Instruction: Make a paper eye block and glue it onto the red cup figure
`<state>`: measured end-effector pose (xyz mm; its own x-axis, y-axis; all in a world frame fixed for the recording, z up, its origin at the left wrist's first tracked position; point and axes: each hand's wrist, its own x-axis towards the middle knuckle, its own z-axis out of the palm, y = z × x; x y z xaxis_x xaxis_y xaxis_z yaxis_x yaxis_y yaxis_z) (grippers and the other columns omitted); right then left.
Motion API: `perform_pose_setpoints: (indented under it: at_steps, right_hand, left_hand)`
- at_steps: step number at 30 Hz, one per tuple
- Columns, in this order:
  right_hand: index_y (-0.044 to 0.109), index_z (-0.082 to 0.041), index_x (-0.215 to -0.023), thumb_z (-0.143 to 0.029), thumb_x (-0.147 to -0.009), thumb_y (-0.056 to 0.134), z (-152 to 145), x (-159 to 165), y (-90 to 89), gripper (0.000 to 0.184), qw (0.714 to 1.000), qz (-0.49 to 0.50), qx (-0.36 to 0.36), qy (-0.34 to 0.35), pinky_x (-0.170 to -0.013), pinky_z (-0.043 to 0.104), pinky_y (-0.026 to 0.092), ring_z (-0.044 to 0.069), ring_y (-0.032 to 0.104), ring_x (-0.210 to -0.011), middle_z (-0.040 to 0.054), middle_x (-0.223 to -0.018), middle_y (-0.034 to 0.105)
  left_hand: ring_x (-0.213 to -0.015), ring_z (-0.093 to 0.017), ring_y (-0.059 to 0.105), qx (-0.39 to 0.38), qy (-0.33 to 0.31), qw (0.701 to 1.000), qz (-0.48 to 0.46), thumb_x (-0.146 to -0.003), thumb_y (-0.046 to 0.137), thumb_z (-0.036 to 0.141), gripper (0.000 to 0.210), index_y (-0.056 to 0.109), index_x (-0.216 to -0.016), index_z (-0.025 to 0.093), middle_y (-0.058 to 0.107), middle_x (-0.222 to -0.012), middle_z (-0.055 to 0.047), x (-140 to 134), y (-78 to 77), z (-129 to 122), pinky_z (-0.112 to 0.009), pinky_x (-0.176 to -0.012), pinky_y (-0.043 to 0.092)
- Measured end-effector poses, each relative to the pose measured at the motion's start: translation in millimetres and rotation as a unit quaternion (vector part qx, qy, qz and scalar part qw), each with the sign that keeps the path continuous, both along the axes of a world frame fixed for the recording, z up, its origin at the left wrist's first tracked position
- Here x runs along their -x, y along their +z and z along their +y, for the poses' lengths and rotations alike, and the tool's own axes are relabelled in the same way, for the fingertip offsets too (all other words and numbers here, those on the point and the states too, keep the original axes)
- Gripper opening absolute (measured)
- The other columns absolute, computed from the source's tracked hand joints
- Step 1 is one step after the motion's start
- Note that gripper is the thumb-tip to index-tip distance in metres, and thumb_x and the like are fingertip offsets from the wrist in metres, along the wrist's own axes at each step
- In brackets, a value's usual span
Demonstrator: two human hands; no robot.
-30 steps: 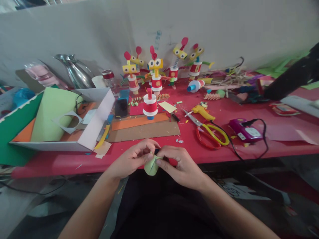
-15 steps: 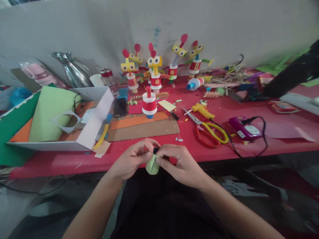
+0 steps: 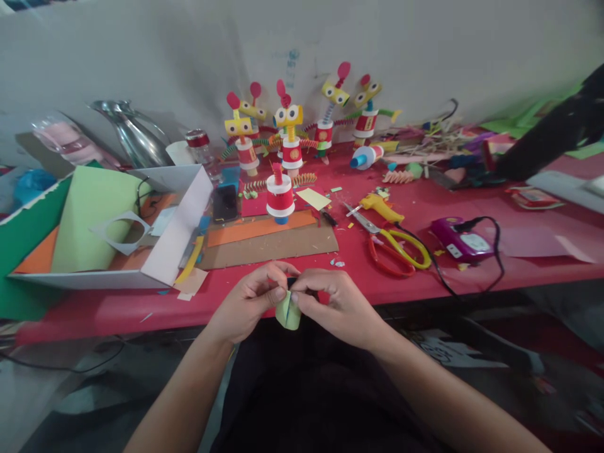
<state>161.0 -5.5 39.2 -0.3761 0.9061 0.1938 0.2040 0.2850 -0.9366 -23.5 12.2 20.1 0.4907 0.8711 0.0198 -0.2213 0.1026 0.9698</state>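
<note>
A small piece of light green paper [image 3: 287,314], curled into a tube, is held up at the table's front edge. My left hand [image 3: 255,299] pinches its left side between thumb and fingers. On the other side, my right hand [image 3: 333,305] grips the paper's upper right edge, the thumb lying close to the left thumb. A dark line runs down the paper where its edges come together. Beyond the hands stands a red and white paper cup figure [image 3: 280,196] with springy folded-paper arms, on an orange strip [image 3: 264,228] over brown cardboard [image 3: 268,245].
An open box [image 3: 177,233] with coloured paper stands on the left. Scissors [image 3: 389,242], a yellow glue gun [image 3: 381,206] and a purple power adapter [image 3: 461,241] with a black cord lie on the right. Several finished cup figures [image 3: 291,154] line the wall, near a steel jug [image 3: 134,135].
The view has shifted slightly. Both hands keep their hold on the green paper, and its edges look drawn a little closer together.
</note>
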Motion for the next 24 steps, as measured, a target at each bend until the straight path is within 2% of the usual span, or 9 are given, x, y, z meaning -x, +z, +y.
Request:
perform_pose_setpoints:
  at_steps: [4,11,17,24]
  right_hand:
    - [0.066,-0.018,-0.067,-0.019,-0.086,0.054,2,-1,2.0,0.023,1.000,0.000,0.012,0.012,-0.059,0.025,0.041,0.012,0.051,-0.061,-0.0008,-0.065,0.059]
    - [0.067,-0.019,-0.074,-0.022,-0.089,0.055,1,-4,-0.6,0.020,1.000,0.002,0.000,0.020,-0.063,0.026,0.043,0.013,0.054,-0.064,-0.0001,-0.069,0.061]
    - [0.068,-0.019,-0.076,-0.025,-0.091,0.055,-2,-3,-1.8,0.021,1.000,0.006,-0.003,0.016,-0.065,0.027,0.044,0.014,0.055,-0.066,0.0004,-0.070,0.061]
    - [0.068,-0.020,-0.077,-0.026,-0.092,0.054,-1,-4,-2.0,0.021,1.000,0.013,-0.006,0.020,-0.066,0.027,0.044,0.014,0.055,-0.066,0.0001,-0.070,0.061]
  left_hand:
    - [-0.088,-0.014,0.059,0.004,0.001,1.000,-0.010,-0.084,0.066,0.024,0.009,0.062,-0.077,0.019,0.059,-0.114,-0.005,0,2.3,-1,-0.026,-0.075,0.046]
    - [-0.089,-0.014,0.060,0.069,0.002,0.997,-0.026,-0.083,0.068,0.024,0.010,0.061,-0.078,0.019,0.057,-0.114,-0.004,-2,8.7,-3,-0.023,-0.073,0.048]
    - [-0.079,-0.011,0.059,0.083,0.000,0.995,-0.053,-0.083,0.067,0.022,0.011,0.060,-0.076,0.018,0.057,-0.111,-0.004,-5,10.4,-4,-0.020,-0.064,0.047]
    - [-0.079,-0.010,0.060,0.093,-0.011,0.993,-0.067,-0.083,0.067,0.022,0.009,0.061,-0.078,0.019,0.059,-0.112,-0.003,-4,9.2,-5,-0.020,-0.064,0.048]
